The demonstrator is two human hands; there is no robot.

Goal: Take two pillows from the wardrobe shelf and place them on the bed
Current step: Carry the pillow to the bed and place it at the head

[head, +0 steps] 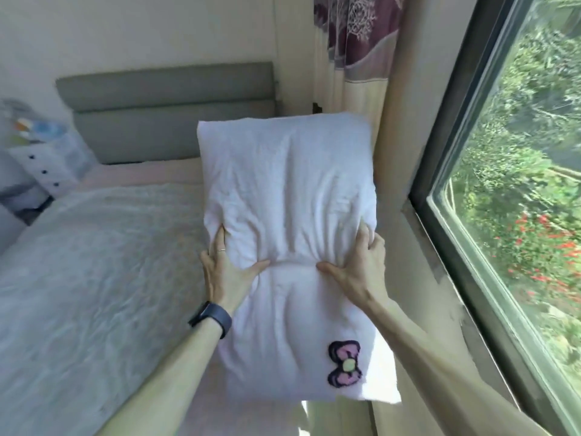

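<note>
Here a white pillow (289, 190) is held up lengthwise over the right edge of the bed (94, 262), between the bedspread and the window (518, 152). Both hands grasp it at its middle. The left hand (223, 269) clamps the left side with its thumb pressed into the front, and the right hand (358, 265) does the same on the right, so the fabric bunches into a crease between the thumbs. A pink and black bow patch (344, 363) sits near the pillow's lower right corner. Whether the pillow's lower end touches the bed cannot be told. A dark wristband (210, 319) circles the left wrist. A grey padded headboard (163, 121) stands at the bed's far edge, and a patterned curtain (358, 58) hangs behind the pillow.
</note>
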